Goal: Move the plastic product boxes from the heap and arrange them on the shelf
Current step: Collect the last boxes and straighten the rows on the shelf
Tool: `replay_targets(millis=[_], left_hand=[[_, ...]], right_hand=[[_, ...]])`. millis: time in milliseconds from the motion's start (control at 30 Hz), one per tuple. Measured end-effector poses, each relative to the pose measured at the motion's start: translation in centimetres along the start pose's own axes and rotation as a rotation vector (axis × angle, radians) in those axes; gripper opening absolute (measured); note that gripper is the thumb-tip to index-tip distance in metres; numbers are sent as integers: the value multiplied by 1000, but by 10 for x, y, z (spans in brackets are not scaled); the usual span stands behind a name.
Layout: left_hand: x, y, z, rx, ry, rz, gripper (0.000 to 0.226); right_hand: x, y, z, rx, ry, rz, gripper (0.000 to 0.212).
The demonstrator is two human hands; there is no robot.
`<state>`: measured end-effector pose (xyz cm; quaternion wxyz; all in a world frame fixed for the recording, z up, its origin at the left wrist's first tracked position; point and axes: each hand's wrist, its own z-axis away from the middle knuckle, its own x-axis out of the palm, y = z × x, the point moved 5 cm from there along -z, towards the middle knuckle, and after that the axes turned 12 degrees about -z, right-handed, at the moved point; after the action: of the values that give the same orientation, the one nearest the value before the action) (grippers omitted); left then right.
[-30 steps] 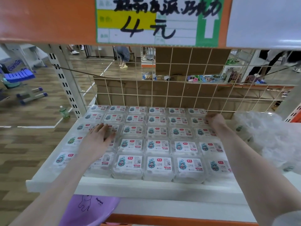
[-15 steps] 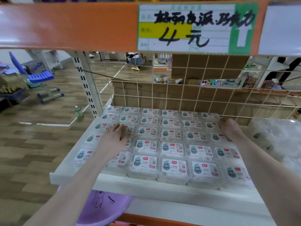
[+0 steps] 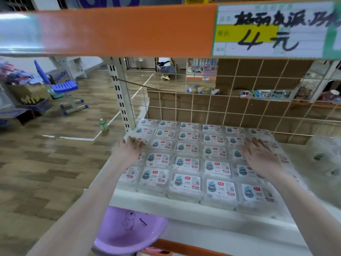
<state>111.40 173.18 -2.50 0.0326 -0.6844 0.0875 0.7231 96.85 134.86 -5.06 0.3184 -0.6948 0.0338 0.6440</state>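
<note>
Several clear plastic product boxes (image 3: pixel 187 164) with blue-and-red labels lie in neat rows on the white shelf (image 3: pixel 186 211). My left hand (image 3: pixel 127 150) rests flat on the boxes at the left edge of the rows, fingers straight. My right hand (image 3: pixel 259 154) lies flat on the boxes near the right side, fingers spread; it is blurred. A heap of more boxes in clear plastic wrap (image 3: pixel 326 159) sits at the far right of the shelf.
A wire grid panel (image 3: pixel 230 108) backs the shelf, and an orange beam with a price sign (image 3: pixel 273 32) hangs overhead. A purple basin (image 3: pixel 129 230) sits below the shelf front. A white upright post (image 3: pixel 120 93) stands at the shelf's left corner; a green bottle (image 3: pixel 103 125) stands on the floor.
The view swung left. My left hand slid to the left edge of the rows. My right hand came off the back right boxes and now lies flat nearer the front.
</note>
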Motion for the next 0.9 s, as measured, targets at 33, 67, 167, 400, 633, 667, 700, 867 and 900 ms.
replay_targets(millis=[33,67,167,400,633,667,700,867,900], left_hand=[[1,-1,-2,7,5,8,43],[2,-1,-2,-4,21,55,46],[4,-6,-4,-11,91,132,53],[-2,1,6,72,122,29,46],[1,50,43,325,192,-68,61],[3,56,47,362,201,-48,59],[3,63,53,405,217,-29,58],[6,91,66,554,219,-75,59],[5,96,70,570,219,-67,59]], right_hand=[[3,-2,0,-2,-13,10,55],[6,-2,-2,-1,-27,31,54],[8,-4,-2,36,-7,44,55],[-7,-21,24,64,72,-5,59],[-14,-45,93,-47,233,23,47],[-15,-48,102,-63,259,11,45],[-17,-50,111,-78,283,4,45],[-25,-38,145,-21,362,42,45],[-28,-33,152,-4,376,51,44]])
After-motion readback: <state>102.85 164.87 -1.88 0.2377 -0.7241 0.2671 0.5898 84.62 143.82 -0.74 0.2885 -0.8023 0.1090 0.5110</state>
